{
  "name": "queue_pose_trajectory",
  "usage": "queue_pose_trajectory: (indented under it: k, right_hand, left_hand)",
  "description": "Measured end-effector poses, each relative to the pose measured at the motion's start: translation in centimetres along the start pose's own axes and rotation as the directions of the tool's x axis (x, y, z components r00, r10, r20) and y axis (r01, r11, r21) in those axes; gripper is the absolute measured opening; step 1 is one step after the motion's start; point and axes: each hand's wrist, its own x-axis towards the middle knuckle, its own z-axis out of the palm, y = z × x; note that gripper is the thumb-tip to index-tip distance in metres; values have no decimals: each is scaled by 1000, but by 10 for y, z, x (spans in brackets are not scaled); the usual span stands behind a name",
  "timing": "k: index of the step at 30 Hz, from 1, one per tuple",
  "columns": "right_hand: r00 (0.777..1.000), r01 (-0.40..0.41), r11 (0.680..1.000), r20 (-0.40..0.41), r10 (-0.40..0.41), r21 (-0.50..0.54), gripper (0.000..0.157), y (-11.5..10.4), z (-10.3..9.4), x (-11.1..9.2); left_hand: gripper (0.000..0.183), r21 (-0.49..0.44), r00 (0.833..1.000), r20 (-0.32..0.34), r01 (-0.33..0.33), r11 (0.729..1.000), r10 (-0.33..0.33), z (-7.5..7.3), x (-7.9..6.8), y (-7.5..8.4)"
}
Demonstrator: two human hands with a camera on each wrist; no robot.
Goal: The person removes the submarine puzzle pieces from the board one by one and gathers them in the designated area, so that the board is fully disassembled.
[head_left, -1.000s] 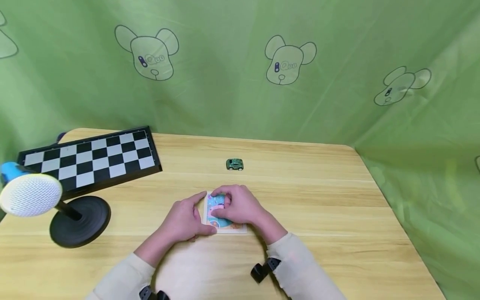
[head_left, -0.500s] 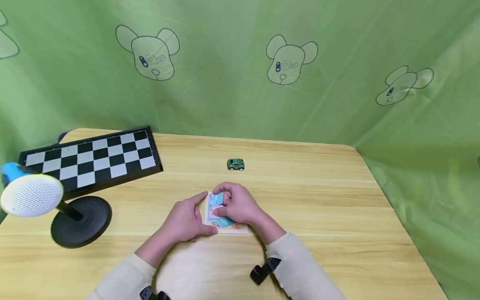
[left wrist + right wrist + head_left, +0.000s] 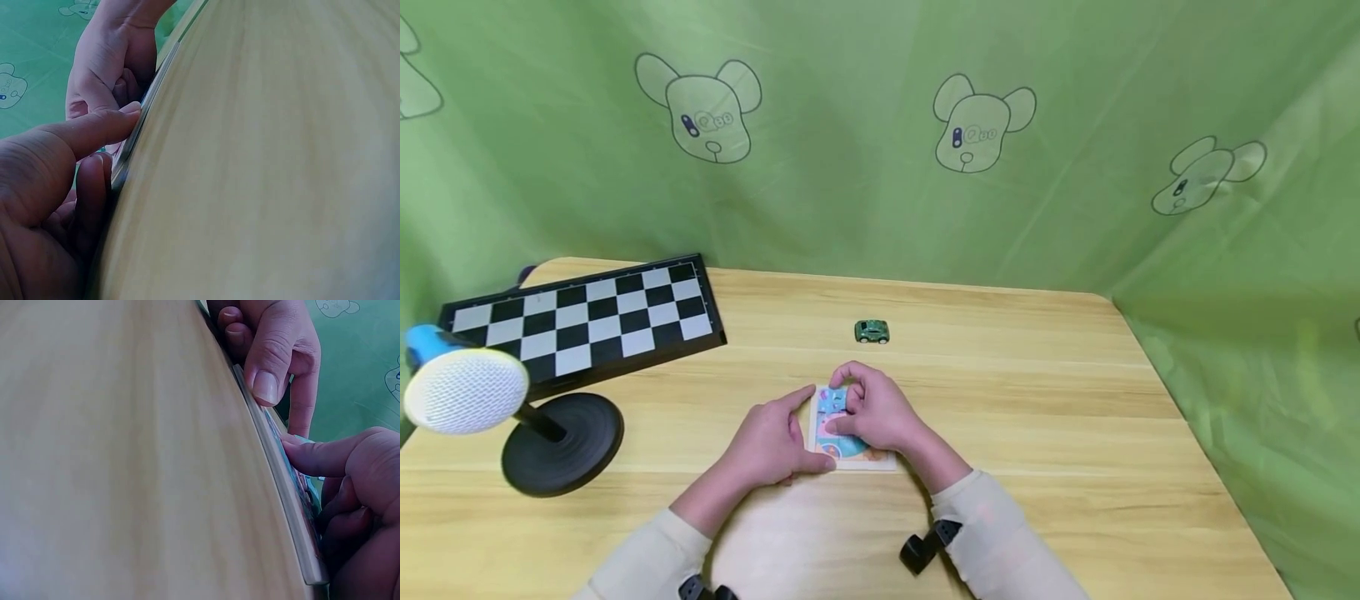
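Observation:
A small picture puzzle [image 3: 852,447] with a pale frame lies flat on the table, its right part covered by my right hand [image 3: 883,408]. Along its left side, my left hand [image 3: 771,442] holds the frame, forefinger at the top-left corner and thumb on the lower edge. My right forefinger and thumb pinch a light blue puzzle piece [image 3: 832,401] near the top left, which looks slightly tilted. In the right wrist view, a bit of light blue [image 3: 303,440] shows beyond my right thumb, above the puzzle's edge [image 3: 275,462]. The other right fingers are curled under.
A small green toy car [image 3: 872,332] stands behind the puzzle. At the left are a black-and-white chessboard [image 3: 602,321] and a toy microphone [image 3: 466,392] on a round black base [image 3: 562,446]. A green curtain [image 3: 850,183] hangs behind the wooden table [image 3: 1037,417].
My right forefinger has shifted slightly up and right, and the light blue piece under it has tilted a little. My left hand stays on the frame.

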Motion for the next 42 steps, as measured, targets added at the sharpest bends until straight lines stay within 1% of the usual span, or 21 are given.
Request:
queue_pose_trajectory:
  k: [4,8,11,14,16,22,26,30,36,42]
  right_hand:
    - [1000,8,1000,-2,-8,4,42,0,0,0]
    - [1000,15,1000,-7,-15,-3,35,2,0,-1]
    - [1000,7,1000,-28,-8,-21,37,3,0,-3]
    - [999,-8,999,-39,6,-36,45,2,-1,-4]
    - [999,-18,999,-35,16,-51,45,1,-2,-4]
    - [1000,-25,997,1,25,-71,30,2,-1,-2]
    - [1000,-13,999,20,14,-49,28,3,-1,-2]
    - [1000,4,1000,18,-4,-9,29,4,-2,-3]
    - [999,31,998,-30,-29,60,31,1,-7,-7]
    - [997,29,997,-80,-23,76,33,2,-21,-13]
  left_hand:
    - [107,2,1000,-5,-4,1000,4,1,0,-1]
    - [108,2,1000,-7,-8,1000,8,2,0,-1]
    - [109,-2,1000,-6,-15,1000,15,3,0,-2]
    - [109,-3,1000,-5,-22,1000,22,3,0,-2]
    - [108,-2,1000,-4,-23,1000,23,3,0,-2]
    - [108,-7,1000,0,-14,1000,14,4,1,-2]
    - [108,-8,1000,5,-7,1000,7,4,1,-2]
    - [108,1,1000,3,-10,1000,10,4,1,-2]
    - [109,31,1000,-15,-25,999,26,3,1,-2]
    - [110,54,999,-34,-29,998,31,3,1,-2]
